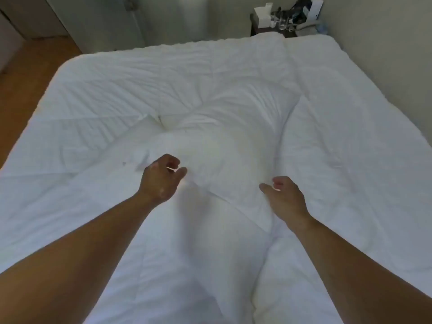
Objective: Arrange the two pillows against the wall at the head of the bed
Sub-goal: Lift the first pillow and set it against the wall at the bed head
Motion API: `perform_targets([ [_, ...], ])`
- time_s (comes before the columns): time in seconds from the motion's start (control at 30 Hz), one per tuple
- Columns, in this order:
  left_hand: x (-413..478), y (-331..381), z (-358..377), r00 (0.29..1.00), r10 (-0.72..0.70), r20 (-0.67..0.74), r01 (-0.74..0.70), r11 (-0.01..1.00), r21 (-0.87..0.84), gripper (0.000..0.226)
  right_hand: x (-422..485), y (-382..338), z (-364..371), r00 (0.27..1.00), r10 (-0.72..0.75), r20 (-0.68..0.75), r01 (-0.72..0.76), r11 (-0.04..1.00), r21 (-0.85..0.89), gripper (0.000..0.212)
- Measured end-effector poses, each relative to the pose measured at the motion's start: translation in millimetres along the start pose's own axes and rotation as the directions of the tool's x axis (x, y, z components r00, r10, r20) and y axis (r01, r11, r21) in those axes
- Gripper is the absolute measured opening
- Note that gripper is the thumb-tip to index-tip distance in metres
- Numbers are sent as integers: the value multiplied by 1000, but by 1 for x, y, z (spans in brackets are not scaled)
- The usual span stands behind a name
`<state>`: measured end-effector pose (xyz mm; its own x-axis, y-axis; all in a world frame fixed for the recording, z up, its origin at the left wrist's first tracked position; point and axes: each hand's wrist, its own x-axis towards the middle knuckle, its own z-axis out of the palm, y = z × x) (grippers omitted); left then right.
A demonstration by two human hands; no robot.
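Observation:
A white bed point(93, 90) fills the view, covered by a rumpled white duvet. Two white pillows lie in its middle, one overlapping the other: the nearer pillow point(210, 160) rests partly on the farther pillow point(229, 113). My left hand point(161, 178) hovers at the near left edge of the nearer pillow, fingers curled and apart, holding nothing. My right hand point(282, 197) is at that pillow's near right side, fingers also loosely curled and empty. Both forearms reach in from the bottom of the view.
A pale wall point(385, 54) runs along the bed's right side. A dark bedside table point(257, 29) crowded with boxes and small items stands at the far right corner. Wooden floor point(30, 73) shows on the left, with a closet door point(98, 19) behind.

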<state>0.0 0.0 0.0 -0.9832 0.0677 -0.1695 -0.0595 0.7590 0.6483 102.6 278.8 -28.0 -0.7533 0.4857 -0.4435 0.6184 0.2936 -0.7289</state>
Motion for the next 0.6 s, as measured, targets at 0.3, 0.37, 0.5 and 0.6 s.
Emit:
perform_targets([
  [0.3, 118, 4, 4, 1000, -7, -30, 19, 904, 428, 64, 60, -5, 31, 991, 116, 61, -124, 982, 143, 94],
  [0.37, 131, 0, 8, 996, -88, 15, 72, 892, 446, 78, 68, -1, 36, 991, 117, 65, -128, 971, 200, 101],
  [0.5, 151, -7, 14, 977, -197, 80, 148, 901, 407, 103, 82, 4, 45, 986, 149, 70, -164, 941, 298, 120],
  [0.6, 158, -11, 17, 955, -247, 163, 190, 934, 303, 108, 90, 5, 51, 983, 164, 79, -182, 917, 355, 125],
])
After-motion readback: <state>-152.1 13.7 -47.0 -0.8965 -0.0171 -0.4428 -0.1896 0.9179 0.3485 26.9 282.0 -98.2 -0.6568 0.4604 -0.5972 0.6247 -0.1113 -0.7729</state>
